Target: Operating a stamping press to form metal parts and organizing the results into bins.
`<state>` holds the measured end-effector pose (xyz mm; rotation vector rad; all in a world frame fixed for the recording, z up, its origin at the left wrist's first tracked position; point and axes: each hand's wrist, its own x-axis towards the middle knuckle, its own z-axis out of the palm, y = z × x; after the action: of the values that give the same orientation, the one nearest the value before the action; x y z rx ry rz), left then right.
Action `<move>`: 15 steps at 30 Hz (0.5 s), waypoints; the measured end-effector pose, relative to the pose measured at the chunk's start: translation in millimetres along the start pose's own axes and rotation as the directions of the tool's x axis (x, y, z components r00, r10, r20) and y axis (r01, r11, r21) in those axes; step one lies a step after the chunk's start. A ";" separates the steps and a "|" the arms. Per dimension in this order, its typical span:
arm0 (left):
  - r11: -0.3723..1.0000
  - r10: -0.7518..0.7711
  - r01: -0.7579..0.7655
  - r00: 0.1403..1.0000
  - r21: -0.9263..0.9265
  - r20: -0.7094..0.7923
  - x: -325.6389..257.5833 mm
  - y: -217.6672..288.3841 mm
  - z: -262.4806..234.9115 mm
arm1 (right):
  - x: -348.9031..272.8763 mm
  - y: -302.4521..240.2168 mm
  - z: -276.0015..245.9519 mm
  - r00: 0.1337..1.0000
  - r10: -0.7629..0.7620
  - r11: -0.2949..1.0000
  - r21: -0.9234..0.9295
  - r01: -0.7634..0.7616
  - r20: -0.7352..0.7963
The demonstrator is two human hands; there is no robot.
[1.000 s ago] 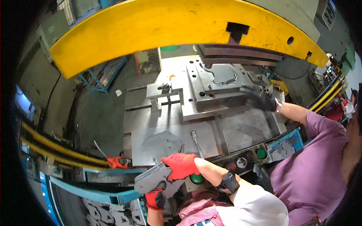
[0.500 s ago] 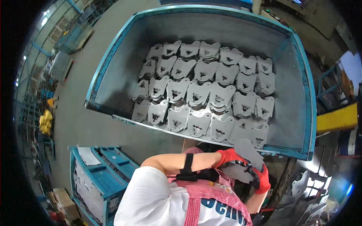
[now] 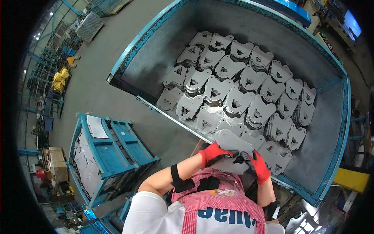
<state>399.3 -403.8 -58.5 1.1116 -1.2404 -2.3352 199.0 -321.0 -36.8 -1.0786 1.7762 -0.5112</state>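
Red-gloved fingers (image 3: 226,153) of the left hand (image 3: 213,154) and right hand (image 3: 258,165) clamp one flat grey metal plate (image 3: 232,141), held over the near rim of a large teal steel bin (image 3: 335,156). Roughly thirty stacks of stamped plates (image 3: 237,87) fill its floor. One white paper sheet (image 3: 96,126) lies on a blue crate (image 3: 109,152), left.

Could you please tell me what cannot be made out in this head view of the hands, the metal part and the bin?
- Lower half of the flat metal part: covered by the left hand and right hand.
- Fingers' grip: hidden under the red gloves and the part.
- Depth of the stacked parts in the blue bin: only top pieces show.
- Sheet on the small blue crate: too small.
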 end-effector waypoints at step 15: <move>0.993 0.115 -0.118 0.978 -0.009 -0.176 -31.3 59.1 -138.1 | 155.1 -117.0 47.3 0.598 -0.621 0.664 0.745 0.058 0.507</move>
<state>515.4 -502.8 -42.5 1.1765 -1.1830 -2.1098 269.6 -507.4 -52.4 -0.9172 0.5174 -0.7577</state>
